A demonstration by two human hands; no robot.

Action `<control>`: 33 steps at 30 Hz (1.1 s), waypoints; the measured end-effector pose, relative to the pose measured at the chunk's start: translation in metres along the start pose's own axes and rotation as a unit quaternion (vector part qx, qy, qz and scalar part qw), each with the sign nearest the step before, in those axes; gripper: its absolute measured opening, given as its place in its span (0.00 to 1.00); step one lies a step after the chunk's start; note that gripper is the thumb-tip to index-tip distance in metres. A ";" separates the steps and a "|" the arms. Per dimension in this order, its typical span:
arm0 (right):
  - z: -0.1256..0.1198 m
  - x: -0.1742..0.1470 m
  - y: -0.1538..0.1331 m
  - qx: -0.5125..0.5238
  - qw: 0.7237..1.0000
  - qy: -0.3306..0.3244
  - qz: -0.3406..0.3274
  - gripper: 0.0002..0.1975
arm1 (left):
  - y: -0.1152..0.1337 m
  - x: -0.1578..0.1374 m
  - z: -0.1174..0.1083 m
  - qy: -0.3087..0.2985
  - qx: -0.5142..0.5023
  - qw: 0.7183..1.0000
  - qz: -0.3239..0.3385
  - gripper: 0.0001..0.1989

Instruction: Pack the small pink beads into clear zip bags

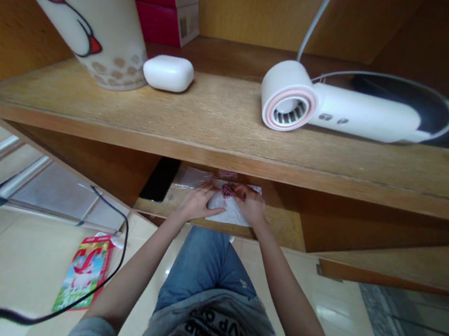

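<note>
Your left hand [197, 202] lies at the left edge of the white sheet [233, 215], thumb spread, fingers loosely open, nothing visibly gripped. Your right hand [251, 204] has fingers bent in at the pink bits [227, 190]; can't tell if they pinch any. Bits sit on the sheet, between your hands, on the lower shelf [283, 214]. Phone [160, 179] lies to the left.

Grey shirt [165, 329], black lettering not clearly legible, colourful packet [82, 270], blurred print
</note>
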State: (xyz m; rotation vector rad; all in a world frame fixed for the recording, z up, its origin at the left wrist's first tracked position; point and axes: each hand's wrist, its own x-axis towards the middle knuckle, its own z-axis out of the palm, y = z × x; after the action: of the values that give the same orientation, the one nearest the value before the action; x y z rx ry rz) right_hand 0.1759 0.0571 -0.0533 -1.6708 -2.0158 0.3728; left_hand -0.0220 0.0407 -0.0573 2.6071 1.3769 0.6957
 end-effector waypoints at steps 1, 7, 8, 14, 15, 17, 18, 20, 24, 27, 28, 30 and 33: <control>0.000 0.000 -0.001 -0.004 1.000 -0.004 -0.005 0.06 | 0.000 0.000 0.000 0.003 0.000 1.000 0.002 0.27; 0.002 -0.002 0.000 0.010 0.999 -0.015 -0.040 0.05 | -0.003 -0.001 0.002 -0.002 -0.003 1.000 0.004 0.26; 0.002 -0.003 0.000 0.014 0.999 -0.015 -0.045 0.06 | -0.003 -0.001 0.003 -0.003 -0.003 1.000 0.005 0.27; 0.000 -0.003 0.001 0.034 0.995 -0.040 -0.079 0.09 | -0.005 -0.002 0.005 0.003 0.000 1.000 0.007 0.27; -0.001 -0.003 0.001 0.033 0.995 -0.047 -0.079 0.09 | -0.004 -0.002 0.005 0.003 0.001 1.000 0.006 0.27; -0.003 -0.003 0.000 0.023 0.995 -0.057 -0.073 0.09 | -0.004 -0.002 0.005 0.004 0.003 1.000 0.004 0.27; -0.004 -0.003 0.000 0.016 0.996 -0.062 -0.068 0.09 | -0.004 -0.002 0.004 0.003 0.003 1.000 0.003 0.27; -0.005 -0.004 -0.001 0.005 0.996 -0.070 -0.062 0.09 | -0.003 -0.001 0.003 0.000 0.004 1.000 0.004 0.27; -0.006 -0.005 -0.001 -0.006 0.995 -0.077 -0.064 0.09 | -0.003 -0.001 0.003 -0.001 0.003 1.000 -0.002 0.27; -0.005 -0.005 0.000 -0.013 0.994 -0.082 -0.064 0.09 | -0.003 -0.002 0.004 0.000 -0.002 1.000 -0.006 0.27; -0.004 -0.005 0.001 -0.015 0.994 -0.085 -0.064 0.10 | -0.003 -0.002 0.004 -0.001 -0.003 1.000 -0.007 0.27; -0.004 -0.005 0.001 -0.020 0.994 -0.089 -0.067 0.10 | -0.004 -0.002 0.005 -0.002 -0.003 1.000 -0.007 0.27; -0.003 -0.005 0.002 -0.028 0.993 -0.089 -0.078 0.10 | -0.004 -0.002 0.005 0.001 -0.007 1.000 -0.009 0.27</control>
State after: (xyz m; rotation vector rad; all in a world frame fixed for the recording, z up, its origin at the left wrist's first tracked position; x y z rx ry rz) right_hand 0.1799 0.0524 -0.0522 -1.5479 -2.2898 0.4261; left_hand -0.0237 0.0417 -0.0633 2.5815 1.3884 0.7043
